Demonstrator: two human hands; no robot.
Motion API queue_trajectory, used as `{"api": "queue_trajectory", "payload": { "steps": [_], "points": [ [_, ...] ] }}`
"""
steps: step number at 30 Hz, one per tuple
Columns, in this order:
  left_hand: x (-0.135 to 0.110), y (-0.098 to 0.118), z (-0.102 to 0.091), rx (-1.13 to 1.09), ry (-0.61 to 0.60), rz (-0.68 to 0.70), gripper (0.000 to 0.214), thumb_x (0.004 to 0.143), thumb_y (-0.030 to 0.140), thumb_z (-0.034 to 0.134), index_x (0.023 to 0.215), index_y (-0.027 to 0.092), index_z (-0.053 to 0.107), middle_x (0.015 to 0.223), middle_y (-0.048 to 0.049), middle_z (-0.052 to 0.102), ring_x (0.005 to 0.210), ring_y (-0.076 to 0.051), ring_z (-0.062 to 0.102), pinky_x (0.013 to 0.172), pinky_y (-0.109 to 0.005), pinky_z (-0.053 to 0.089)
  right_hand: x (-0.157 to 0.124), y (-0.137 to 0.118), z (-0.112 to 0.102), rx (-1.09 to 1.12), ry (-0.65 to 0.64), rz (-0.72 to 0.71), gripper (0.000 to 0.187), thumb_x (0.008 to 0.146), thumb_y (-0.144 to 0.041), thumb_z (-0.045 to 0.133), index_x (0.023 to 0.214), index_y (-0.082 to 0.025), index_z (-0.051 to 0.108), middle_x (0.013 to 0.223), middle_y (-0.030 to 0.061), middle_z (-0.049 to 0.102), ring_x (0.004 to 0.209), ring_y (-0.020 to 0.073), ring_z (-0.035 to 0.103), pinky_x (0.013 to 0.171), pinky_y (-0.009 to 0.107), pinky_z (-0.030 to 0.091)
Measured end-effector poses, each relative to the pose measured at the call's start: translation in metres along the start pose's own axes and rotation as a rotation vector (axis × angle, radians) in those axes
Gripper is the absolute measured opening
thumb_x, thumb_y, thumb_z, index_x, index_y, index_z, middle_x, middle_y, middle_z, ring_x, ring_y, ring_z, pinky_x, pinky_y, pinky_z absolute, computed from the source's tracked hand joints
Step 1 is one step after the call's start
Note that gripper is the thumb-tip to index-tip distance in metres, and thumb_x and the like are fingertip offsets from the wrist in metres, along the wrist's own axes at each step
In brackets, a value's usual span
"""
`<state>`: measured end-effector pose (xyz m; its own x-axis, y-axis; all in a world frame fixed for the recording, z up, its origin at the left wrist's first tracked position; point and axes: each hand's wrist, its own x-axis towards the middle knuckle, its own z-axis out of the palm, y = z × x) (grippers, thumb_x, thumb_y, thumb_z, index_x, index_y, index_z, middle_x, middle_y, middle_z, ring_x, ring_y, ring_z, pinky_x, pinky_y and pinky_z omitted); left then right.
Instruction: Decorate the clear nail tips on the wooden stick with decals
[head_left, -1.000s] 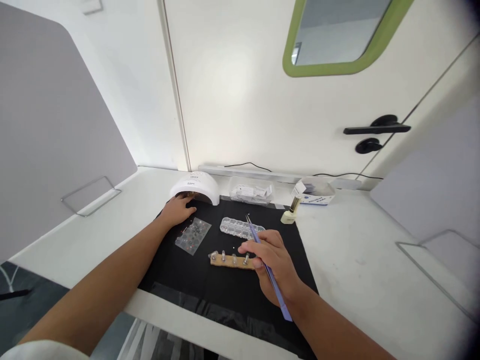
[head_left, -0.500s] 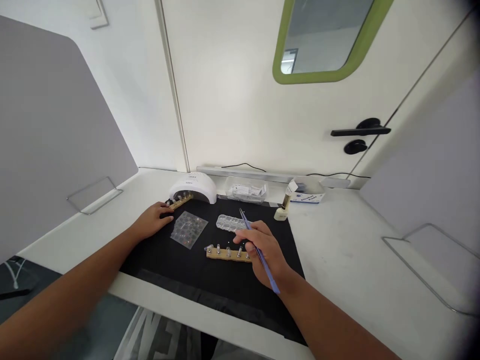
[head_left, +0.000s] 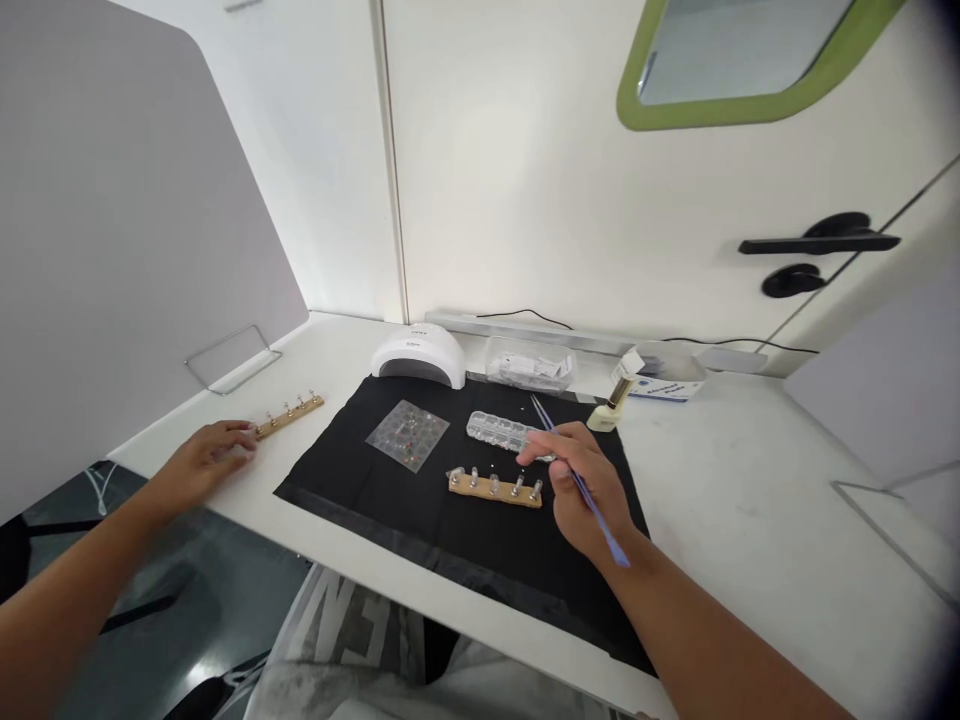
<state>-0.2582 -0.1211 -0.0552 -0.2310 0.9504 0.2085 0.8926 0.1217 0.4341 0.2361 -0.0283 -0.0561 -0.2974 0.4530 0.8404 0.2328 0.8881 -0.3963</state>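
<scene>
Over on the left, my left hand (head_left: 202, 462) pinches the near end of a wooden nail-tip stand (head_left: 289, 415), which is on or just above the white tabletop. A row of small metal posts rises from it. My right hand (head_left: 589, 485) holds purple tweezers (head_left: 581, 490) between thumb and fingers, their points upward beyond the clear rhinestone case (head_left: 495, 430). Just left of that hand, a second wooden stand (head_left: 495, 490) bearing several clear nail tips lies on the black mat (head_left: 405, 520). The hand partly covers the case's right end.
A white nail lamp (head_left: 418, 352) stands at the mat's back edge. Nearby are a clear sheet with small gems (head_left: 409, 435), a clear plastic box of packets (head_left: 529, 365), a polish bottle (head_left: 606, 412) and an open white carton (head_left: 664, 375). Grey partitions flank the table.
My left hand has drawn the wooden stand out of the lamp's mouth and leftward off the mat. My right hand still holds the tweezers near the case. The camera view has turned left.
</scene>
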Motion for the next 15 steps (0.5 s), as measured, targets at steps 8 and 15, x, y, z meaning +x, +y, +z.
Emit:
{"api": "queue_trajectory", "payload": {
  "steps": [8, 15],
  "points": [
    [-0.019, 0.070, 0.004, 0.017, 0.126, 0.066, 0.030, 0.089, 0.052, 0.046, 0.087, 0.023, 0.054, 0.125, -0.0102, 0.057, 0.121, -0.032, 0.054, 0.061, -0.031, 0.051, 0.000, 0.005, -0.004, -0.054, 0.135, 0.073, 0.039, 0.101, -0.046, 0.040, 0.126, -0.029, 0.065, 0.087, 0.0057, 0.066, 0.081, 0.0232, 0.060, 0.075, 0.043, 0.048],
    [0.034, 0.166, 0.061, 0.137, -0.217, 0.238, 0.052, 0.088, 0.056, 0.057, 0.129, 0.026, 0.056, 0.134, -0.0076, 0.059, 0.124, -0.029, 0.053, 0.103, -0.043, 0.046, -0.001, 0.020, -0.010, -0.054, 0.193, 0.316, 0.034, 0.101, -0.044, 0.042, 0.112, -0.024, 0.067, 0.088, 0.0062, 0.070, 0.087, 0.0244, 0.064, 0.083, 0.046, 0.050]
  ]
}}
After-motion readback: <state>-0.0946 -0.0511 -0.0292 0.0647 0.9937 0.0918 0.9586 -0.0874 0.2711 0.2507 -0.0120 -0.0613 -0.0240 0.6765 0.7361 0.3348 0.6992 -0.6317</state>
